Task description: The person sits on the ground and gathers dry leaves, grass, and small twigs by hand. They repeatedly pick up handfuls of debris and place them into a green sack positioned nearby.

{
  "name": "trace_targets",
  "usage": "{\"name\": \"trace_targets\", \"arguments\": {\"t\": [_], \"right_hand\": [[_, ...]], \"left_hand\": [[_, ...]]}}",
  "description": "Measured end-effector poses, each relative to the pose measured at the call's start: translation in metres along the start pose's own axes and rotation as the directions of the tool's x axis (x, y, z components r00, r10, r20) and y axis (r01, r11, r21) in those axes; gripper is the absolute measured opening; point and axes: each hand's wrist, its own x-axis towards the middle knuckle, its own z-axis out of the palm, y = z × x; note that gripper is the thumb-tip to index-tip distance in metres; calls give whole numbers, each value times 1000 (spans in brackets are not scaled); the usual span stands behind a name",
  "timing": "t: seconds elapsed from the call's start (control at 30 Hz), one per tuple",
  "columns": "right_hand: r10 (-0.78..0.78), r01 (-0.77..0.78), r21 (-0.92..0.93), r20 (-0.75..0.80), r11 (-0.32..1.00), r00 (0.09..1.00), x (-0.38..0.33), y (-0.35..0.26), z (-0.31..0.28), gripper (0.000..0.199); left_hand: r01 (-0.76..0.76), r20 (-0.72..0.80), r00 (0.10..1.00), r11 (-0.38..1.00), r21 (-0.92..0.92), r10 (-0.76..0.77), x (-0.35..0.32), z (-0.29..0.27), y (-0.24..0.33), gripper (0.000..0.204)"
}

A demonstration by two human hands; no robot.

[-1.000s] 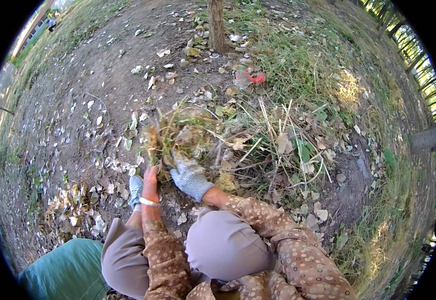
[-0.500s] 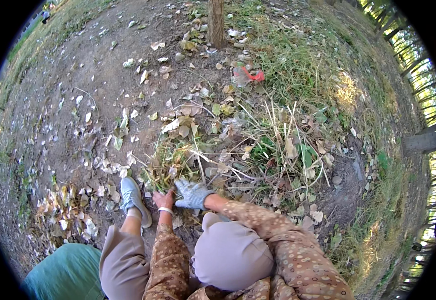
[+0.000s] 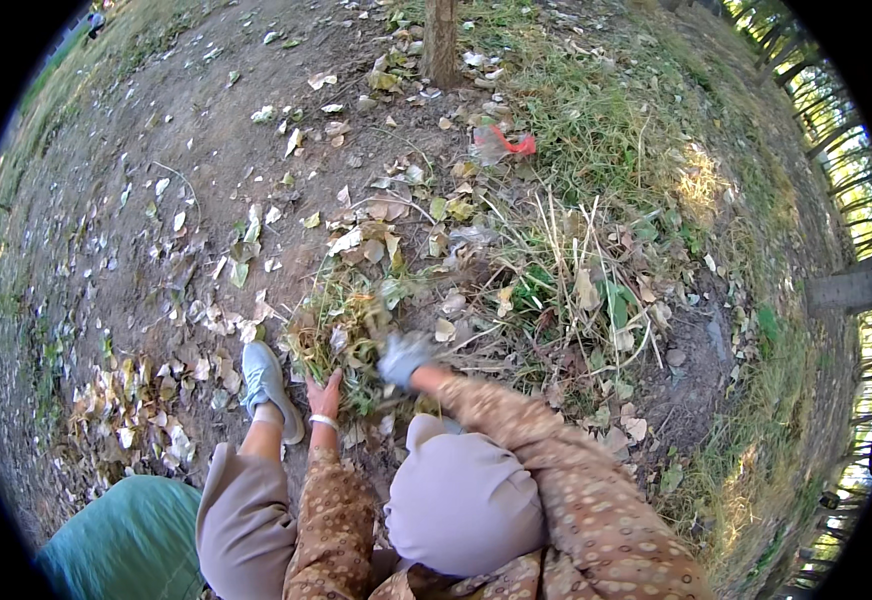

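Observation:
A low heap of cut grass and dry leaves (image 3: 341, 335) lies on the soil just beyond my hands. At its near edge rests my bare left hand (image 3: 324, 397), a white band on the wrist, with thumb and fingers apart against the grass. My right hand (image 3: 406, 360) wears a grey knitted glove and is beside the heap's right side. Motion smears its fingers, so whether it grips anything is unclear. A blurred brownish streak shows just above the glove, too smeared to name.
Right of the heap stands a tuft of dry stalks (image 3: 566, 265). Farther off are a red-and-clear plastic scrap (image 3: 504, 145) and a tree trunk (image 3: 441, 45). My shoe (image 3: 270, 388) is left of my hands. Green fabric (image 3: 126, 540) fills the lower left.
My right hand has moved right, away from my left hand, and more of the grass heap shows between them. My left hand has shifted slightly left.

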Motion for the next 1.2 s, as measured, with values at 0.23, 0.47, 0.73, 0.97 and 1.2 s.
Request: {"name": "trace_targets", "arguments": {"t": [0.23, 0.47, 0.73, 0.97, 1.2], "right_hand": [[-353, 350, -44, -152, 936, 923, 11, 12, 63, 46], [-447, 277, -351, -723, 895, 527, -177, 38, -136, 86], [370, -490, -21, -628, 871, 684, -218, 178, -258, 131], [103, -466, -418, -648, 780, 755, -186, 136, -141, 120], [-111, -340, -334, -837, 879, 535, -232, 192, -212, 73]], "left_hand": [[65, 280, 957, 996, 56, -78, -24, 20, 37, 97], [1, 29, 1000, 979, 204, -7, -28, 39, 19, 100], [-39, 121, 992, 997, 65, 31, -39, 49, 30, 97], [-23, 89, 996, 985, 171, 8, -34, 36, 7, 103], [-207, 36, 978, 970, 130, 204, -40, 51, 56, 71]]}}
